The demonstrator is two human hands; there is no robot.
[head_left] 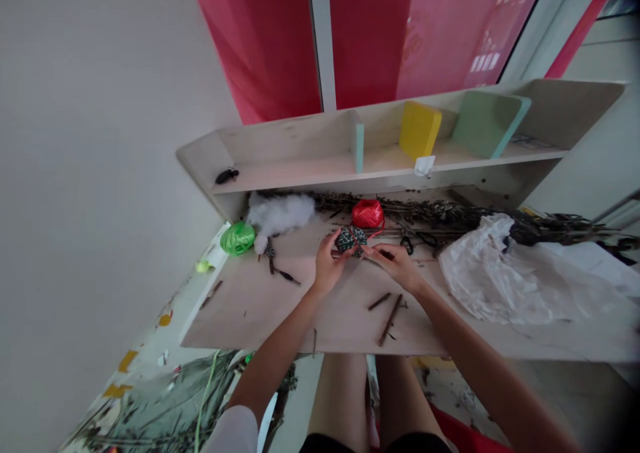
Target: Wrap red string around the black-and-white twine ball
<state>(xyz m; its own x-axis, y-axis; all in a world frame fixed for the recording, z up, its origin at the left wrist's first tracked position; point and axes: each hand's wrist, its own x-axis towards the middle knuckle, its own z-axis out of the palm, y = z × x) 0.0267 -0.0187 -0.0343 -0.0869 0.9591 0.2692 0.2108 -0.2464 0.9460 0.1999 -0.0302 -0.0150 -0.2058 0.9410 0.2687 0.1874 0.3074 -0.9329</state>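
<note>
Over the middle of the table (295,313), my left hand (327,263) grips the dark bundle (349,239) by its left side, my right hand (397,265) pinches its right edge, and I judge it light and soft, best held gently around.

Worktop (240,313): shelf (300,169) above its back edge, curtain (280,39) behind that. On shelf: dividers (420,129) at middle and right; small item (227,175) at left end. Along worktop's back: branches (425,209), beneath shelf. Back left: stuffing (280,214), twine ball (237,238) just left of it. Centre: bundle (351,239) between left hand (327,259) and right hand (397,263); second twine ball (367,213) just behind. Right of right hand: scissors (417,241), then bag (495,273). Front, between forearms: two sticks (390,319).
</note>
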